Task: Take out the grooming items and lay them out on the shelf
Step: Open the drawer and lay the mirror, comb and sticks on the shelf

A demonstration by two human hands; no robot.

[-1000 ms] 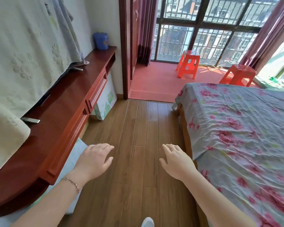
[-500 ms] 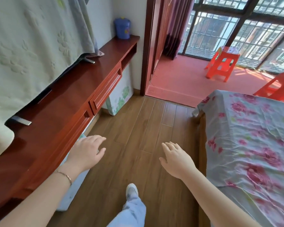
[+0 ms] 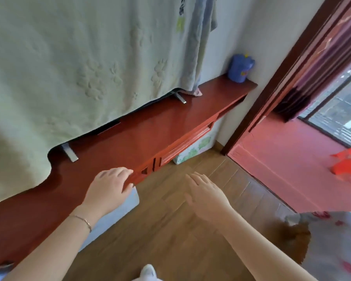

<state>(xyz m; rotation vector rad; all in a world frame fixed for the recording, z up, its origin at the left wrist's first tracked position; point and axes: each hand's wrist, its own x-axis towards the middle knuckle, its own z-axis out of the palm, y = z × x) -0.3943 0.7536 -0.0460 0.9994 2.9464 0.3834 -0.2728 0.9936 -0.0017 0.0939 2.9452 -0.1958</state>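
Observation:
A long red-brown wooden shelf (image 3: 142, 128) runs along the wall, with drawers (image 3: 187, 140) in its front. My left hand (image 3: 107, 187) hovers at the shelf's front edge, its fingertips over the drawer front, holding nothing. My right hand (image 3: 206, 194) floats open above the wooden floor, a little to the right of the shelf. A blue plastic cup (image 3: 239, 67) stands at the shelf's far end. No grooming items are visible.
A TV draped in a pale green cloth (image 3: 69, 67) stands on the shelf on metal feet (image 3: 70, 153). A flower-printed box (image 3: 193, 153) and a pale blue box (image 3: 118, 211) sit under the shelf. The floral bed corner (image 3: 332, 240) is at lower right; a doorway (image 3: 282, 159) leads to a red floor.
The view has swung left toward the shelf. My left hand has moved up to the shelf's front edge; my right hand stays open over the floor.

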